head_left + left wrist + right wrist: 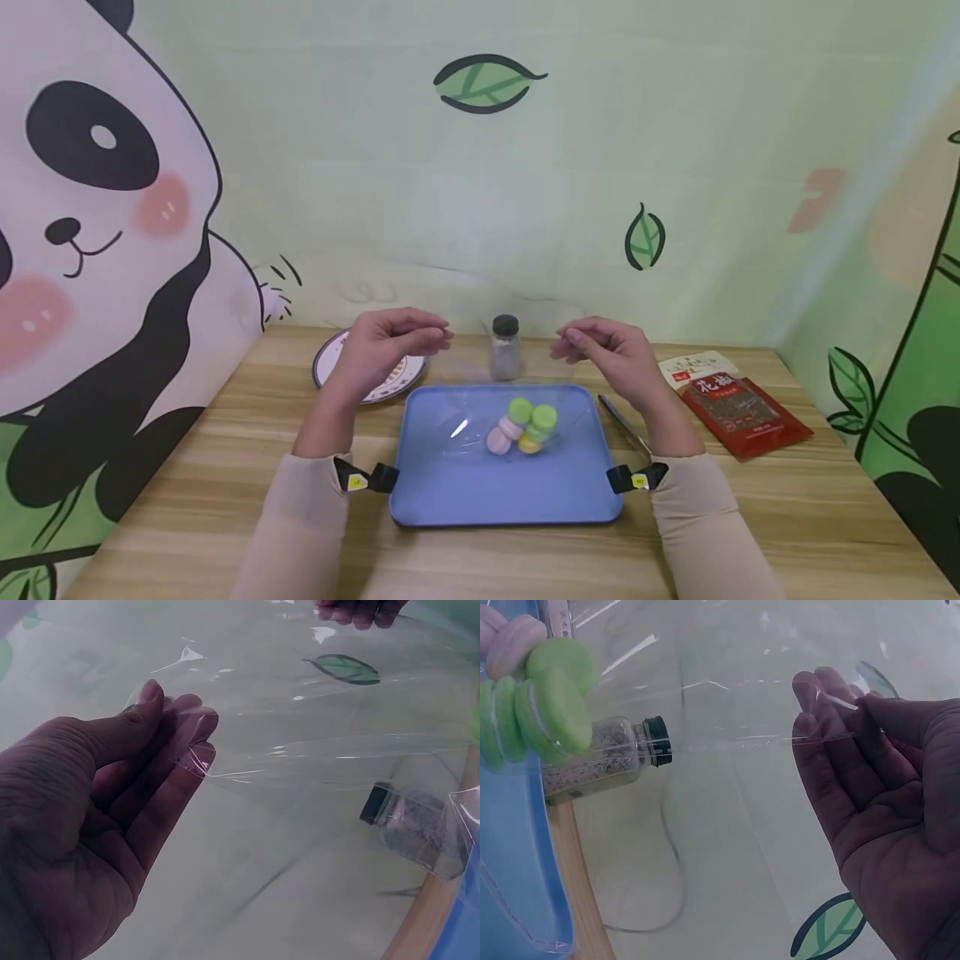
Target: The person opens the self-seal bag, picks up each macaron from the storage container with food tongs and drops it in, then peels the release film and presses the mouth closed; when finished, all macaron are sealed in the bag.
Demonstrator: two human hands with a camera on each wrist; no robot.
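Note:
A sheet or bag of clear plastic film (pixel 292 750) stretches between both hands above the tray. My left hand (pixel 386 350) pinches one upper edge of it between thumb and fingertips. On the other side, my right hand (pixel 607 354) pinches the film likewise, as the right wrist view shows. Several macarons, green (pixel 544 418), pale pink (pixel 498 440) and yellow (pixel 529 443), cluster over the blue tray (pixel 435 500). Film passes over or around them; I cannot tell whether they lie inside it or behind it.
Behind the tray stands a glass jar with a black lid (pixel 506 354). A patterned plate (pixel 327 362) is at the back left. To the right lie a dark slender utensil (pixel 622 421) and a red spice packet (pixel 738 414), partly over a pale one.

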